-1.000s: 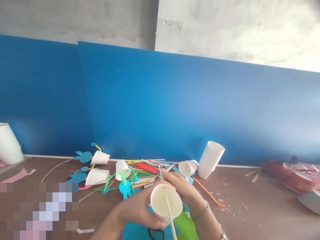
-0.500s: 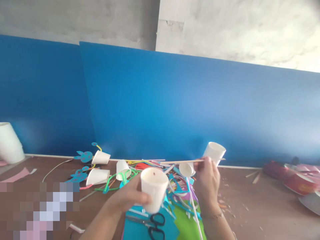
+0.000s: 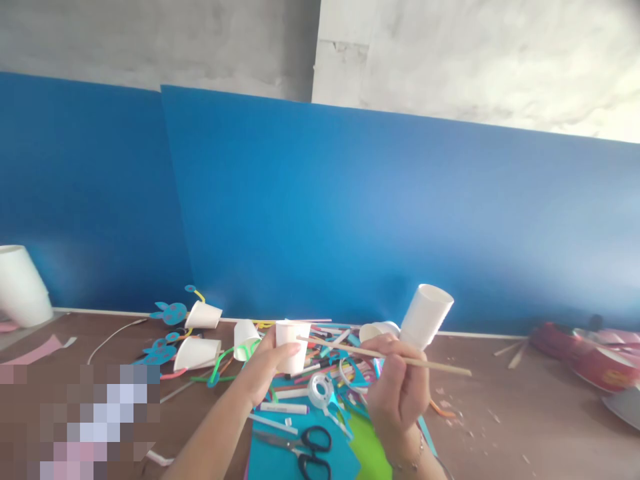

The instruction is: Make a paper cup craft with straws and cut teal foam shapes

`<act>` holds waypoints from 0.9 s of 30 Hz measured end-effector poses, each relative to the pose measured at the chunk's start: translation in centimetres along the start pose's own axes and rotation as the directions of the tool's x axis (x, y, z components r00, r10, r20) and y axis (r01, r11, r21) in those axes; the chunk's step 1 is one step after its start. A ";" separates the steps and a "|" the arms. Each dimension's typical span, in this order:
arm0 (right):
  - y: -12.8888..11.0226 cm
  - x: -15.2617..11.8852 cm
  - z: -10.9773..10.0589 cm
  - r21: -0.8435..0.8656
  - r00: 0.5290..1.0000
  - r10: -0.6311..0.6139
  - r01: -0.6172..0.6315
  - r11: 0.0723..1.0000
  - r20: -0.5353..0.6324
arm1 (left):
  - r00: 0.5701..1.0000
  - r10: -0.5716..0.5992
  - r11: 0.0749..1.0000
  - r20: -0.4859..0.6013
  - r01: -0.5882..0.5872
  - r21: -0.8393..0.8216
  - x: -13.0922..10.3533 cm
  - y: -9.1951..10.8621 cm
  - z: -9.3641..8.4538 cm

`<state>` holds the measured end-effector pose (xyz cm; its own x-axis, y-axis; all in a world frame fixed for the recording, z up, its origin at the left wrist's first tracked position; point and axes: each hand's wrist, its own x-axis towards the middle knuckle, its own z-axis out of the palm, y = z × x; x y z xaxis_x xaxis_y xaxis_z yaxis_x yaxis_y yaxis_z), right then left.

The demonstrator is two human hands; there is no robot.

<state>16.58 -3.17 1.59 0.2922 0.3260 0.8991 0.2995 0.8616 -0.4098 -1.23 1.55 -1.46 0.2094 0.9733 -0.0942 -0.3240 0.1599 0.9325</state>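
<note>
My left hand [image 3: 260,373] is wrapped around a white paper cup [image 3: 296,362] above the cluttered middle of the table. In my right hand [image 3: 400,390] is a thin wooden stick [image 3: 443,367], gripped between thumb and fingers. The stick slants leftward, its tip at the side of the cup; whether it has gone through the wall I cannot tell. Below the hands, black-handled scissors [image 3: 314,440] lie on blue paper [image 3: 270,460]. A roll of clear tape [image 3: 320,390] and a marker [image 3: 284,408] are close by.
Blue paper rabbit figures [image 3: 173,313] with cups [image 3: 197,353] lie at the left. Stacked cups stand at far left [image 3: 23,287] and right of centre [image 3: 426,317]. A blue panel [image 3: 325,220] closes off the back. Scraps, wooden pieces [image 3: 517,357] and red items [image 3: 600,367] are at the right.
My left hand has moved the cup up and away and tipped it, so its side now faces me. My right hand has come nearer and lower, bringing the stick's tip to the cup.
</note>
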 end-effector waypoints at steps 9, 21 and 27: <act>0.1 -0.1 -0.4 -0.068 0.993 -0.040 0.048 0.997 0.112 | 1.000 -0.018 1.000 0.026 0.017 0.011 0.0 0.0 0.0; -1.6 0.2 -0.2 -0.248 0.919 -0.101 0.207 0.946 0.382 | 0.993 0.092 0.966 -0.077 -0.070 0.247 0.1 -0.2 0.4; -1.8 0.8 -0.1 -0.188 0.951 0.095 -0.040 0.981 0.293 | 0.990 0.122 0.958 -0.070 -0.099 0.267 0.5 -0.4 0.0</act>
<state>16.35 -4.48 3.04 0.0405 0.5060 0.8616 0.4529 0.7593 -0.4672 -0.97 1.94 -1.91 0.1030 0.9947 -0.0036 -0.0847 0.0124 0.9963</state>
